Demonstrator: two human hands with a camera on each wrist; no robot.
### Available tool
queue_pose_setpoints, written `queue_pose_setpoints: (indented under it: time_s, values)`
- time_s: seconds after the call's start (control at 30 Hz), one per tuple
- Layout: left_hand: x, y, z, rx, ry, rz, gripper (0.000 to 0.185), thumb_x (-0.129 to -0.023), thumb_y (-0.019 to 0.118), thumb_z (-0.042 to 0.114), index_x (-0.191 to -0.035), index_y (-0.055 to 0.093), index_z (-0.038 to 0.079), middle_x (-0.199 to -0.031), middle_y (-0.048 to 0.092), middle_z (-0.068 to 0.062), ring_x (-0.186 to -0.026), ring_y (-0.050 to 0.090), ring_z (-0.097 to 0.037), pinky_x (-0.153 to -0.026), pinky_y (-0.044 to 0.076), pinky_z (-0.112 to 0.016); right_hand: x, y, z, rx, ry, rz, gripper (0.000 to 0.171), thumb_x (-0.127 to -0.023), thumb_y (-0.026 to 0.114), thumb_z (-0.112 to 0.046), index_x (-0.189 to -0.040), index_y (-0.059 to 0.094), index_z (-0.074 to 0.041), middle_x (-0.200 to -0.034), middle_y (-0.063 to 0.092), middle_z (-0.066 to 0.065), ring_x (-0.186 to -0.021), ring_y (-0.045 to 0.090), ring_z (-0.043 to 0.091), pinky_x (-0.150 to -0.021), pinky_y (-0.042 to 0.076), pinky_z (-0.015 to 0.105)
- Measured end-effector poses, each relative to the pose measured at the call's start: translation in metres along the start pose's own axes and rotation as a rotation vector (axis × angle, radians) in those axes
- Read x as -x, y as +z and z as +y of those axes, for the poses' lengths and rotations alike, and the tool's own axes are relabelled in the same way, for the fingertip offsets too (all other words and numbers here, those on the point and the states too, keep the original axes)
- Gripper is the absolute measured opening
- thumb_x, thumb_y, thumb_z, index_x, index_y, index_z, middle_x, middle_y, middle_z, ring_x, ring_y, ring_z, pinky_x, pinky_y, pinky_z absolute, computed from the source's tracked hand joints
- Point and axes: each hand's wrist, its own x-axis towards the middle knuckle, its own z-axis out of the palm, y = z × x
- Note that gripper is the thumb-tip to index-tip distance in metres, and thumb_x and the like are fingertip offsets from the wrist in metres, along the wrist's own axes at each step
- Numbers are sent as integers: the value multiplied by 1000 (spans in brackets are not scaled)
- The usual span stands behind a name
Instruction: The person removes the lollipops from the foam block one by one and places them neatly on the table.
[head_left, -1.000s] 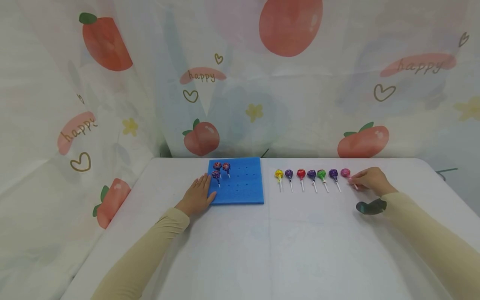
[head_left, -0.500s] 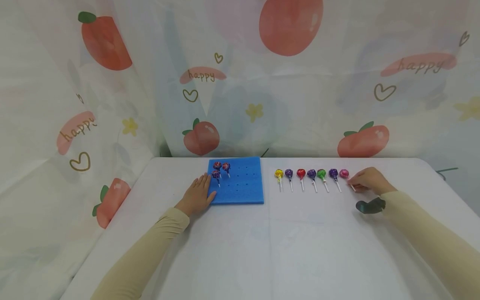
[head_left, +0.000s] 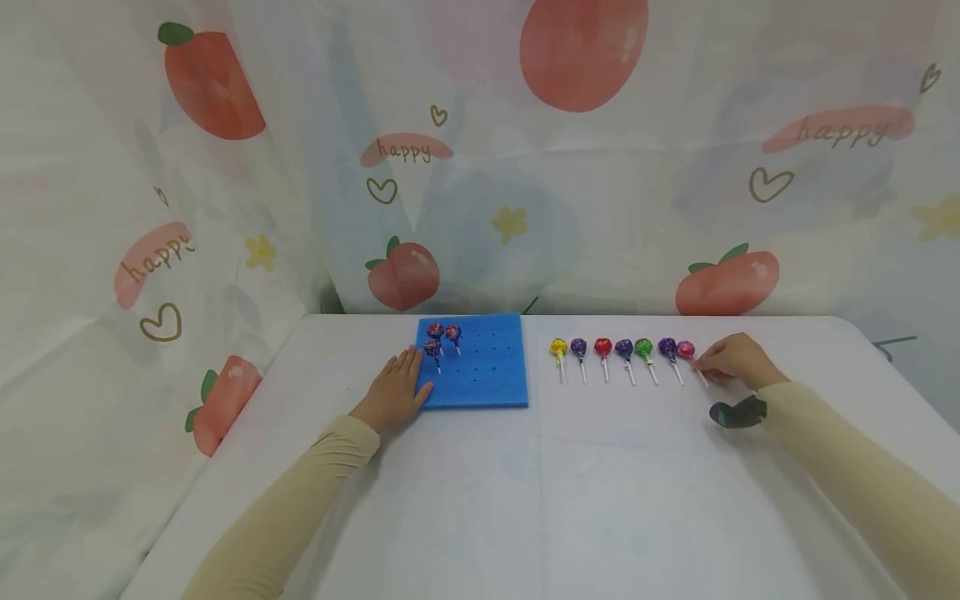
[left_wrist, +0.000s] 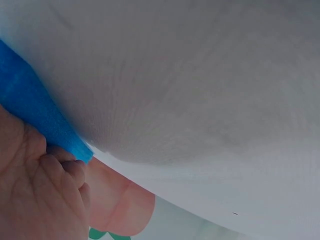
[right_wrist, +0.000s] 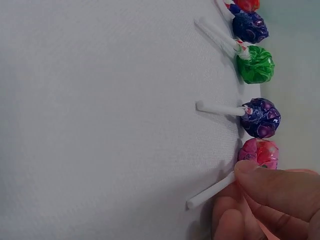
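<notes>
A blue foam board [head_left: 480, 375] with rows of small holes lies on the white table; three wrapped lollipops [head_left: 441, 340] stand in its far left corner. My left hand [head_left: 397, 388] rests flat against the board's left edge, its fingers [left_wrist: 65, 167] touching the blue foam [left_wrist: 35, 117]. To the right, several lollipops [head_left: 603, 350] lie in a row. My right hand [head_left: 731, 360] pinches the white stick of the pink lollipop [head_left: 686, 349] at the row's right end; in the right wrist view the fingers [right_wrist: 270, 187] hold the pink lollipop [right_wrist: 259, 152] beside a purple lollipop [right_wrist: 261, 116].
A white cloth covers the table [head_left: 525, 500]. A sheer curtain with peach prints [head_left: 577, 167] hangs close behind the back edge and down the left side. A dark wrist mount [head_left: 738, 412] shows under my right forearm.
My right hand has drawn the pink lollipop slightly left, closer to the purple one. The left hand and the foam board have not moved.
</notes>
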Motion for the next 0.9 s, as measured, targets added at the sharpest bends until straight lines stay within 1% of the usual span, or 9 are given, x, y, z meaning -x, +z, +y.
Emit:
queue_pose_setpoints:
  time_s: [0.13, 0.33, 0.47, 0.73, 0.9]
  values:
    - [0, 0, 0, -3, 2, 1, 67, -100, 37, 39, -146, 21, -8, -153, 22, -24, -144, 21, -34, -118, 18, -46, 2, 2, 0, -7, -1, 28, 32, -85, 66, -19, -95, 66, 12, -60, 61, -5, -63, 54, 13, -62, 41, 25]
    - [-1, 1, -1, -8, 6, 7, 67, -100, 36, 39, -146, 21, -8, -153, 22, -25, -144, 21, -34, -118, 18, -46, 2, 3, 1, -36, 41, 71, 38, -86, 63, -18, -103, 63, 15, -62, 61, -2, -69, 53, 18, -66, 40, 29]
    - [-1, 1, -1, -12, 7, 8, 67, -100, 37, 39, -146, 21, -8, -153, 23, -25, -144, 21, -34, -118, 19, -46, 1, 2, 2, -50, 58, 66, 40, -86, 63, -19, -106, 61, 16, -61, 61, -2, -69, 53, 18, -66, 40, 29]
    - [-1, -1, 0, -2, 14, 7, 67, -100, 37, 38, -145, 21, -9, -152, 23, -26, -144, 22, -35, -118, 19, -46, -2, 2, 3, -60, 28, 42, 37, -85, 65, -17, -101, 63, 16, -59, 61, -6, -61, 55, 10, -61, 44, 23]
    - [-1, 1, -1, -30, 9, 2, 68, -100, 35, 39, -146, 20, -8, -153, 23, -25, -144, 22, -34, -118, 20, -46, -4, 1, 3, -41, 49, 32, 38, -85, 66, -20, -101, 64, 14, -59, 61, -5, -62, 54, 13, -62, 41, 25]
